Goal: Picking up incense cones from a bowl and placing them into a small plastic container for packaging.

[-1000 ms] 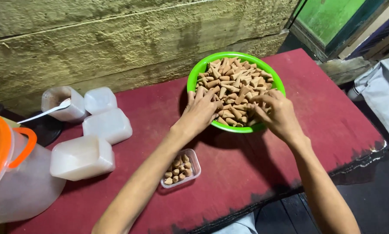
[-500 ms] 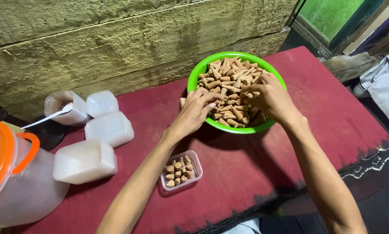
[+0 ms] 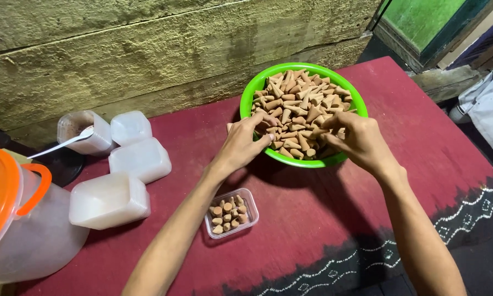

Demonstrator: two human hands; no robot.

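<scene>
A bright green bowl [image 3: 249,92] heaped with tan cone-shaped pieces [image 3: 301,101] stands on the red cloth. My left hand [image 3: 242,143] rests on the bowl's near left rim, fingers curled around a few cones. My right hand [image 3: 360,140] is at the near right rim, fingers pinching cones from the heap. Closer to me, under my left forearm, a small clear box [image 3: 231,212] holds several cones standing upright.
Stacks of clear plastic boxes [image 3: 139,159] lie at the left, one open box with a white spoon [image 3: 62,143]. A big clear jar with an orange lid [image 3: 5,208] stands at the far left. A rough wall rises behind; a green door frame [image 3: 422,27] is top right.
My right hand drew back from the middle of the heap to the near right rim. My left hand curled tighter on the cones at the left rim.
</scene>
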